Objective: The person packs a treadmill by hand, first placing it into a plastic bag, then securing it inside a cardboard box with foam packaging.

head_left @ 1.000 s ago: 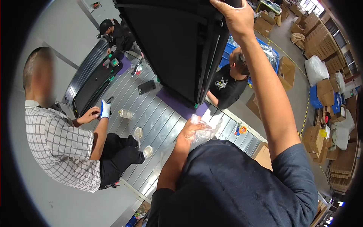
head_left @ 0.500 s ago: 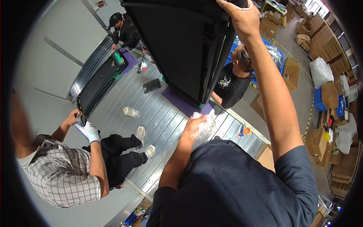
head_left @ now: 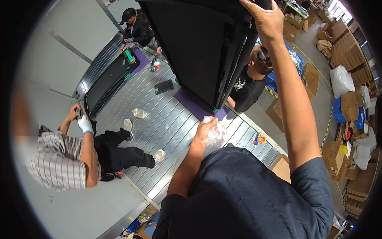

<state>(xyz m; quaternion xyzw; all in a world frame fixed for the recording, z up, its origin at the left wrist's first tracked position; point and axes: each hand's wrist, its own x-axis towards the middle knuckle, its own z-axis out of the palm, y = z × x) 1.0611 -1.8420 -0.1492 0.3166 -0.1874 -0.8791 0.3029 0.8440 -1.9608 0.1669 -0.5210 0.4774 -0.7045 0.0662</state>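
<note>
Here the right hand (head_left: 267, 20) is clamped on the top edge of the tall black panel (head_left: 201, 47) standing on the surface (head_left: 159, 127); the left hand (head_left: 205, 131) is closed on a crumpled plastic bag (head_left: 217, 133) near its base. Steadying seems underway; next likely calls for freeing or placing the bag.

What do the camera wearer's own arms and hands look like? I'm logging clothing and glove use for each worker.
Both hands are bare, with no gloves: the left hand and the right hand. Both forearms are uncovered too. The person wears a dark navy short-sleeved shirt; its sleeve ends on the upper arm, plainest on the right arm. No watch, ring, wristband or marking shows on either arm.
</note>
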